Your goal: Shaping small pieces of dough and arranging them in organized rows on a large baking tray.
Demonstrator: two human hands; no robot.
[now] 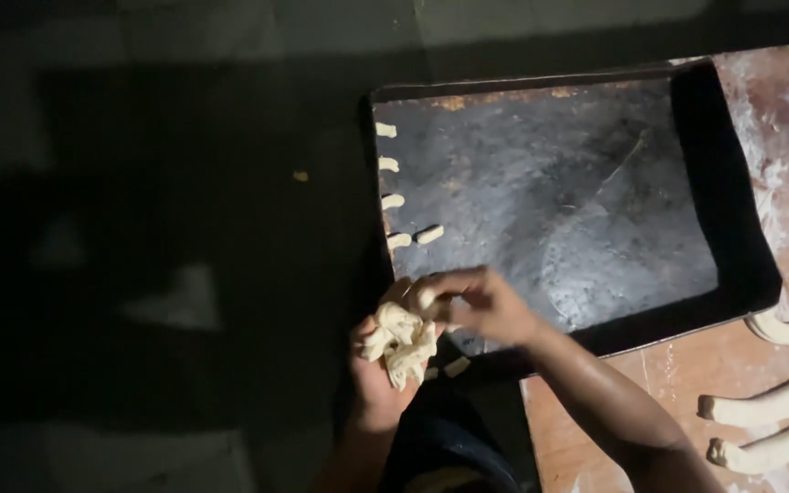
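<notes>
Fingers (385, 342) of the left hand (374, 383) curled up around a pale, crumpled clump of soft dough (401, 340), cupping it from below. Fingers (436, 292) of the right hand (481, 306) pinched together at the clump's top edge, nipping a small bit of it, blurred. Both hands hovering over the near left corner of a dark, scuffed rectangular metal baking tray (550, 201). Just under the clump, two small pale dough pieces (449, 368) lying at the tray's near edge. Farther up, a column of short pale dough nubs (393, 201) set along the tray's left side, one more nub (429, 234) just beside the lowest. Right of the tray, a reddish-brown floured tabletop (778, 110), with long pale dough ropes (769, 406) lying well apart from the hands. Left of the tray, dark floor, details too dim to tell.
</notes>
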